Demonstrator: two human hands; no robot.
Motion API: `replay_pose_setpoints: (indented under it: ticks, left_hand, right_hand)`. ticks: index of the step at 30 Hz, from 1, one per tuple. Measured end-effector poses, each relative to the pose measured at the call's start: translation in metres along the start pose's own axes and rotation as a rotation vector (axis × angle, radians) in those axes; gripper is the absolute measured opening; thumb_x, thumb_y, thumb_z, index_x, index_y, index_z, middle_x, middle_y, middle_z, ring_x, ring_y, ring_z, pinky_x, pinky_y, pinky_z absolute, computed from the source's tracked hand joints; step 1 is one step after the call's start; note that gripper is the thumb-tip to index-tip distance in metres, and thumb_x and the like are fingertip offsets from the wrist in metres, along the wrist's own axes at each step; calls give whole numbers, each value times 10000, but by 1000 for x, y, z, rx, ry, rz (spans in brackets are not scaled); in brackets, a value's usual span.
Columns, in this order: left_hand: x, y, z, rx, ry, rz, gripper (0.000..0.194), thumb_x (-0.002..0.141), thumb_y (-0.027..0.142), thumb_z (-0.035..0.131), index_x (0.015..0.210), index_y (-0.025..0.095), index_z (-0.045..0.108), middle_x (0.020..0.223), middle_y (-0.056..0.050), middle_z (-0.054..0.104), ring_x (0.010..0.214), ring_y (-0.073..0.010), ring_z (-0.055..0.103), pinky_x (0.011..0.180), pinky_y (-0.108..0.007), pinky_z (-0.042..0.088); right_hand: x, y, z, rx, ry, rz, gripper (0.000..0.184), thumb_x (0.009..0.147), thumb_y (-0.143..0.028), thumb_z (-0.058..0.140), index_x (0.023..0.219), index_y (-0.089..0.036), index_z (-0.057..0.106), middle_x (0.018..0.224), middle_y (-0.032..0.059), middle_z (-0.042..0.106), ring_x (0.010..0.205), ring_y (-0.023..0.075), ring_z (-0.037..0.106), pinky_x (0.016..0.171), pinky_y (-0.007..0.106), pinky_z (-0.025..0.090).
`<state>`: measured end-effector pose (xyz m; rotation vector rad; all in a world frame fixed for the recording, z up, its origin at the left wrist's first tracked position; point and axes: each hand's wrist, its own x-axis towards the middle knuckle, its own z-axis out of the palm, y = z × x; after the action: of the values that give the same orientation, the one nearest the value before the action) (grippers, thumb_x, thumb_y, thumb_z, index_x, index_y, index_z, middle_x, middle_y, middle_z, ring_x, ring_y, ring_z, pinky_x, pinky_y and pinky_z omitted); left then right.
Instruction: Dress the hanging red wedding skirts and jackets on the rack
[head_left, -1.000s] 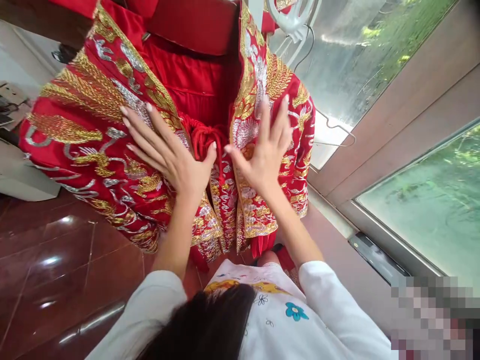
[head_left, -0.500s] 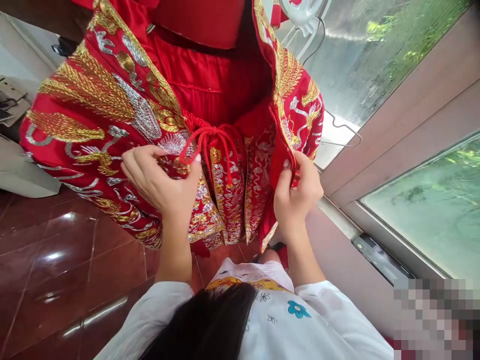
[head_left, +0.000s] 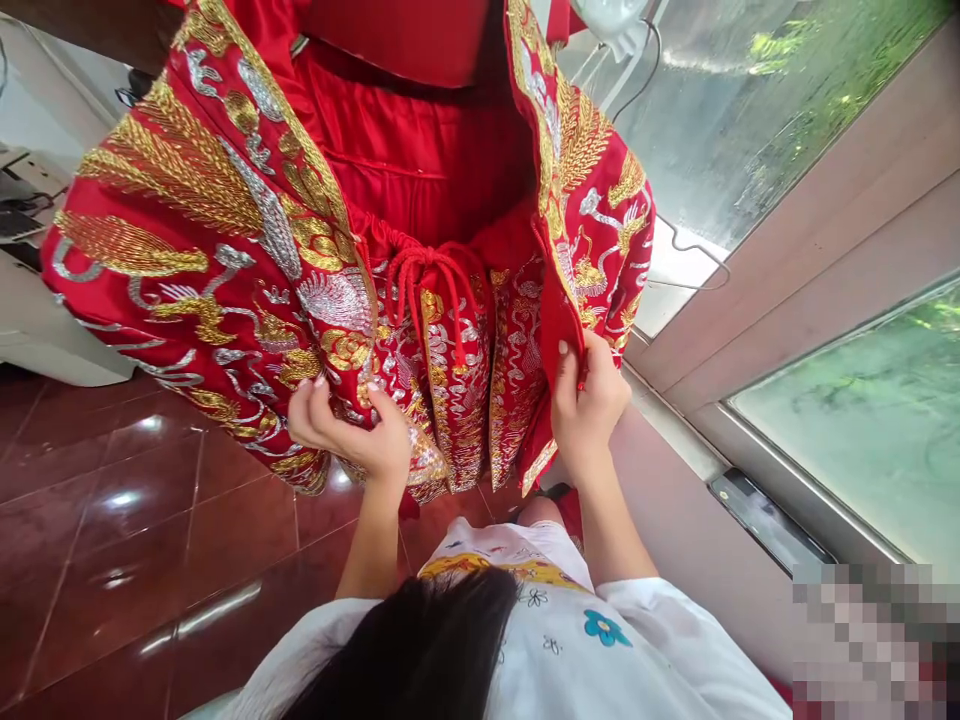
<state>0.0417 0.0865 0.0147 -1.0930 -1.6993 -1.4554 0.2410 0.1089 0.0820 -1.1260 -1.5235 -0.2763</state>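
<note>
A red jacket (head_left: 187, 230) with dense gold and silver embroidery hangs in front of me, its two front panels apart. My left hand (head_left: 356, 430) has its fingers curled at the lower part of the left panel, some embroidered cloth between thumb and fingers. My right hand (head_left: 596, 405) pinches the edge of the right panel, thumb on the red lining side. Between the panels shows a red skirt (head_left: 457, 370) with matching embroidery, its waist tied with a red cord (head_left: 427, 258) in a bow. The far sides of both garments are hidden.
A white hanger (head_left: 619, 25) and a wire hanger (head_left: 697, 260) are beside the window (head_left: 847, 380) on the right. A phone (head_left: 772, 515) rests on the sill. At the left stands a pale machine (head_left: 52, 335) above the dark red tiled floor (head_left: 135, 540).
My left hand has moved down and slightly right along the left panel, uncovering the embroidery and the cord. My right hand has shifted a little down and left on the right edge.
</note>
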Motion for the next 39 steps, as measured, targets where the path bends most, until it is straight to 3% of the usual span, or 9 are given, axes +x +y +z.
replay_pose_setpoints:
  ticks: [6, 9, 12, 15, 21, 27, 33, 36, 39]
  left_hand:
    - [-35, 23, 18, -23, -298, 166, 571, 811, 290, 593, 1298, 131, 339, 1376, -239, 250, 1362, -332, 216, 1112, -518, 272]
    - [-37, 10, 31, -5, -282, 77, 662, 784, 398, 642, 1284, 85, 343, 1391, -281, 159, 1376, -355, 150, 1123, -533, 228]
    - [-31, -12, 34, 8, -248, -50, 479, 812, 379, 597, 1163, 90, 448, 1369, -267, 170, 1353, -332, 188, 1105, -505, 265]
    - [-25, -32, 28, 99, -296, -132, 385, 817, 374, 569, 1080, 103, 497, 1343, -260, 199, 1340, -357, 185, 1106, -565, 207]
    - [-18, -53, 6, 148, -247, -166, 641, 678, 505, 716, 1106, 124, 428, 1275, -263, 269, 1284, -377, 247, 1072, -576, 257]
    - [-6, -61, -29, 95, -160, -75, 364, 841, 386, 509, 1087, 119, 487, 1049, -206, 528, 1040, -306, 520, 920, -488, 416]
    - [13, 2, -30, -128, -321, 73, 349, 900, 406, 379, 734, 157, 558, 605, -45, 548, 541, -145, 517, 522, -259, 375]
    - [23, 55, -11, -335, -364, 276, 342, 942, 327, 329, 759, 167, 570, 649, -49, 596, 611, -144, 579, 578, -247, 430]
    - [24, 84, 12, -394, -432, 251, 346, 949, 271, 292, 769, 172, 571, 736, -70, 636, 692, -149, 615, 645, -247, 477]
  right_hand:
    - [-2, -3, 1, 44, -115, 53, 167, 938, -249, 410, 881, -169, 546, 704, 10, 574, 610, 112, 512, 596, 221, 380]
    - [-3, -1, -1, 54, -102, 38, 160, 937, -232, 408, 873, -169, 541, 712, 10, 575, 622, 110, 512, 598, 216, 373]
    - [-2, 3, -4, 62, -84, 27, 157, 936, -220, 418, 848, -168, 536, 717, 8, 580, 623, 104, 514, 589, 209, 365]
    - [-1, 6, -5, 65, -80, 29, 152, 933, -217, 424, 849, -167, 541, 721, 8, 588, 620, 103, 517, 592, 210, 368]
    - [-5, 9, -3, 5, -92, 68, 155, 921, -257, 439, 913, -174, 570, 752, 12, 626, 621, 112, 541, 606, 221, 390]
    - [-15, 11, -1, 145, -178, 141, 289, 906, -228, 452, 1190, -179, 472, 810, 14, 654, 565, 100, 555, 527, 206, 406]
    - [-8, -12, 14, 273, -144, -116, 369, 948, -222, 387, 1306, -189, 469, 1067, 77, 661, 770, 120, 644, 675, 219, 513]
    - [-1, -34, 19, 308, -194, -145, 420, 959, -244, 328, 1353, -166, 451, 1058, 94, 665, 696, 120, 627, 640, 224, 519]
    - [3, -40, 20, 309, -189, -125, 446, 954, -233, 300, 1364, -147, 453, 1016, 99, 672, 675, 125, 611, 642, 237, 519]
